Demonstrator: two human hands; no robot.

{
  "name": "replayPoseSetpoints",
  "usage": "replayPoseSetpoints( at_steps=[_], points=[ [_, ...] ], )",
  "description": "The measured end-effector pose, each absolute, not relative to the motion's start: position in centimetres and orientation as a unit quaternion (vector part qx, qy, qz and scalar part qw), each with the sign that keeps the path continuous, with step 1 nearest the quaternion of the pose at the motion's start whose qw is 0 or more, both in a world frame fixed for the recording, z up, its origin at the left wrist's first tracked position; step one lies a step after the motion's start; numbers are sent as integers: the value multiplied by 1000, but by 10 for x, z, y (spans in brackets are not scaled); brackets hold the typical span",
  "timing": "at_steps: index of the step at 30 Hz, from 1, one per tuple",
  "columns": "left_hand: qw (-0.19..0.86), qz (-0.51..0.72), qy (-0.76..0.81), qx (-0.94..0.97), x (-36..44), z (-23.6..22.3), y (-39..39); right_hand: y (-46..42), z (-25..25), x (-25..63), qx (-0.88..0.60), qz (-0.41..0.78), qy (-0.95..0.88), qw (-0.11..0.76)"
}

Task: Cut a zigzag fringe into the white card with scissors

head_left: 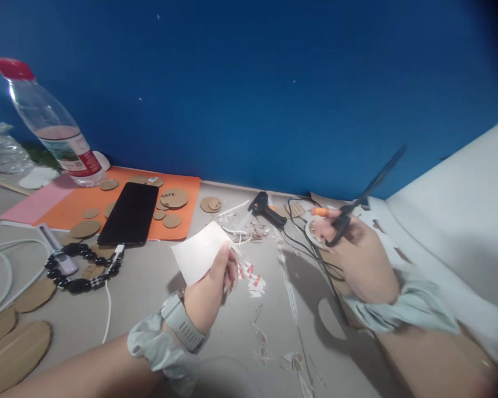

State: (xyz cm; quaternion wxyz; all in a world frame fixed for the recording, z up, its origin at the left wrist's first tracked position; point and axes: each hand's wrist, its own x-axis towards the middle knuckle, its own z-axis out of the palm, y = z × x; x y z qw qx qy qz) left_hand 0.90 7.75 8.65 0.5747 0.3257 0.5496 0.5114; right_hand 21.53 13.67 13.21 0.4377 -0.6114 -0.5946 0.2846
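Between the thumb and fingers of my left hand (pixel 216 282) is a white piece of paper (pixel 200 251), held above the table. My right hand (pixel 359 254) is raised at the right, its fingers wrapped around the handles of black scissors (pixel 367 193). The blades point up and to the right, blurred by motion; whether they are apart I cannot tell. An orange band (pixel 321 211) circles one finger of that hand. Small white and red paper scraps (pixel 253 276) lie just right of my left hand. A black glue gun (pixel 268 210) rests on the table between both hands.
Cardboard discs (pixel 174 198) lie on an orange sheet (pixel 178 226) around a black phone (pixel 129 214). A bottle with a red cap (pixel 66 132) stands behind, and a black bead bracelet (pixel 81 284) lies in front. A blue wall (pixel 249 99) bounds the back, a white panel (pixel 460 210) the right.
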Motion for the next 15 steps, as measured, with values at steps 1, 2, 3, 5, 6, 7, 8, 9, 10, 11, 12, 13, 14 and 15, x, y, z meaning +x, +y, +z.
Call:
replayPoseSetpoints(
  at_steps=[1, 2, 3, 5, 6, 7, 8, 9, 10, 11, 12, 13, 14, 15],
  points=[
    [577, 517, 542, 327, 9, 86, 76, 132, 132, 212, -599, 325, -582, 443],
    [583, 525, 528, 327, 10, 85, 74, 127, 131, 207, -586, 372, -568, 442],
    [589, 532, 511, 329, 10, 84, 71, 121, 129, 202, -575, 425, -556, 424],
    [601, 541, 480, 341, 11, 81, 65, 108, 125, 191, -564, 476, -536, 410],
    [599, 537, 479, 351, 12, 80, 62, 102, 124, 185, -551, 496, -544, 391],
    [593, 530, 483, 365, 12, 79, 59, 97, 123, 179, -547, 503, -553, 377],
    [589, 518, 493, 377, 13, 78, 56, 93, 122, 175, -541, 512, -559, 364],
    [592, 501, 497, 389, 13, 78, 55, 89, 123, 171, -534, 525, -562, 350],
    [601, 486, 497, 394, 14, 78, 53, 87, 124, 169, -528, 536, -566, 338],
    [616, 471, 490, 398, 14, 78, 52, 86, 126, 167, -523, 544, -570, 324],
    [631, 458, 479, 404, 13, 79, 51, 85, 129, 166, -520, 549, -576, 311],
    [640, 450, 469, 410, 13, 80, 51, 85, 131, 167, -518, 549, -584, 298],
    [641, 445, 461, 422, 12, 81, 50, 85, 132, 167, -517, 544, -596, 285],
    [623, 447, 474, 433, 10, 82, 49, 86, 134, 168, -514, 537, -610, 274]
  ],
)
